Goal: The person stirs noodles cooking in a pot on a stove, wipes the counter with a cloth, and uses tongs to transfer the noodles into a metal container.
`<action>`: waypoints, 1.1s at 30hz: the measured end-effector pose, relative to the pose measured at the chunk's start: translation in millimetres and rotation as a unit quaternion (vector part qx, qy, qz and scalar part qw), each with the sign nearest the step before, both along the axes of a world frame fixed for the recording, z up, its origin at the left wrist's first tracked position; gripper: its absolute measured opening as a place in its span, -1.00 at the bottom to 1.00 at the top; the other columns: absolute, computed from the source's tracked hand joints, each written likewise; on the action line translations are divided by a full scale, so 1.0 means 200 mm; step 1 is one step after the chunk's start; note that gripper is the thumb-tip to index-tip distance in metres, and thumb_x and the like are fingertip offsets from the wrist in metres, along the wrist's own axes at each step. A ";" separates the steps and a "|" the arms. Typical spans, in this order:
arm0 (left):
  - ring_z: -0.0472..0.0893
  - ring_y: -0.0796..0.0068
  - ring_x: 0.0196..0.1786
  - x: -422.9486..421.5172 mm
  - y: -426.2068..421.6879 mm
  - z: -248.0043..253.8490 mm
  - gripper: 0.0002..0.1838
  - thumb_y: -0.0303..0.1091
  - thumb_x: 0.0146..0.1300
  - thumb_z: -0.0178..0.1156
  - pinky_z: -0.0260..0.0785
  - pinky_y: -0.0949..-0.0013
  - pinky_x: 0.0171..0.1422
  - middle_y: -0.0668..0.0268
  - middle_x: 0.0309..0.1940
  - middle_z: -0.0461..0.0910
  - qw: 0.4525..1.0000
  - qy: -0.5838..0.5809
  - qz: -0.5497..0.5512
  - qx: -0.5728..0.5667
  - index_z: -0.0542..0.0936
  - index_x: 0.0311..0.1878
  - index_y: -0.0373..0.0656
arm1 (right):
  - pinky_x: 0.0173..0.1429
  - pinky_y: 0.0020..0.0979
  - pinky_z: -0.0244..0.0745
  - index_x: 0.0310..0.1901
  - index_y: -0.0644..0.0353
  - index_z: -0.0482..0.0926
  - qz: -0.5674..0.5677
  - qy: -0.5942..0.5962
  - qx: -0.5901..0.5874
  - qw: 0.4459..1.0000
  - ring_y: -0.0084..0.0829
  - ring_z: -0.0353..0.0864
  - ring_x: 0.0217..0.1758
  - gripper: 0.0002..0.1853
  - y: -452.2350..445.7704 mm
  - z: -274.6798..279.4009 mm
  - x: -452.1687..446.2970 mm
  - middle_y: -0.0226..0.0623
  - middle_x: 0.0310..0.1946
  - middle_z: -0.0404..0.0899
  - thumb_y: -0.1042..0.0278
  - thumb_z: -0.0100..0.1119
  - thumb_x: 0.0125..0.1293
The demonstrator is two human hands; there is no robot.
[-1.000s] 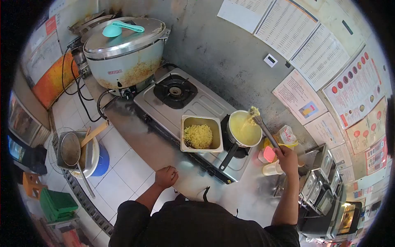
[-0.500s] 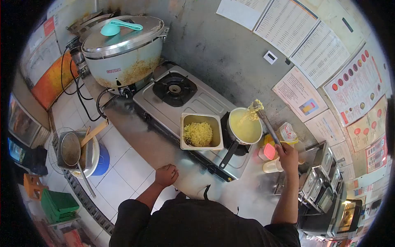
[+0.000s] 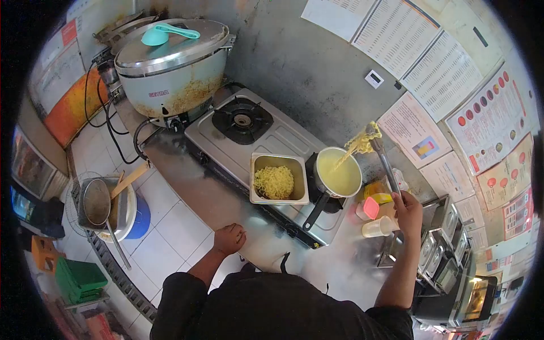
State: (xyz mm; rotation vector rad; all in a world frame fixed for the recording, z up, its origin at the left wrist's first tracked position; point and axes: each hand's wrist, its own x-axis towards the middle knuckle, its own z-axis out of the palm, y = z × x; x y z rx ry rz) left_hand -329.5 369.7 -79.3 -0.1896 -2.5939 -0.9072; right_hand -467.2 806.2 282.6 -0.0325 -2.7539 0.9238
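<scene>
My right hand (image 3: pixel 409 211) is closed round metal tongs (image 3: pixel 387 166). A clump of yellow noodles (image 3: pixel 364 140) hangs from the tips of the tongs, above the right side of a saucepan (image 3: pixel 321 205) of cloudy yellowish liquid. The pan stands on the right burner, its black handle pointing toward me. Left of it, a square steel container (image 3: pixel 262 201) holds a mound of noodles (image 3: pixel 274 182). My left hand (image 3: pixel 229 238) is by the counter's front edge, fingers curled in; whether anything is in them I cannot make out.
A large rice cooker (image 3: pixel 170 85) with a turquoise scoop (image 3: pixel 170 33) on its lid stands at the back left beside the gas stove (image 3: pixel 283 133). Pink-lidded (image 3: pixel 369 208) and pale (image 3: pixel 377 228) containers sit right of the pan. A strainer (image 3: pixel 97 202) rests over a blue bucket (image 3: pixel 140 218).
My right hand has moved right and slightly up with the tongs. The noodles are lifted higher and further right, stretching out more. My left hand has stayed almost still.
</scene>
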 end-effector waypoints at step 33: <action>0.71 0.16 -0.34 0.00 0.00 0.00 -0.82 -0.23 0.20 0.36 0.59 0.14 -0.27 0.27 -0.34 0.68 0.999 0.039 0.002 0.006 0.59 -0.26 -0.07 | -0.49 -0.58 0.25 -0.07 0.28 0.72 0.048 -0.026 -0.093 0.994 -0.73 0.40 -0.58 -0.73 -0.11 0.38 0.10 -0.58 -0.56 0.48 0.21 0.34 0.47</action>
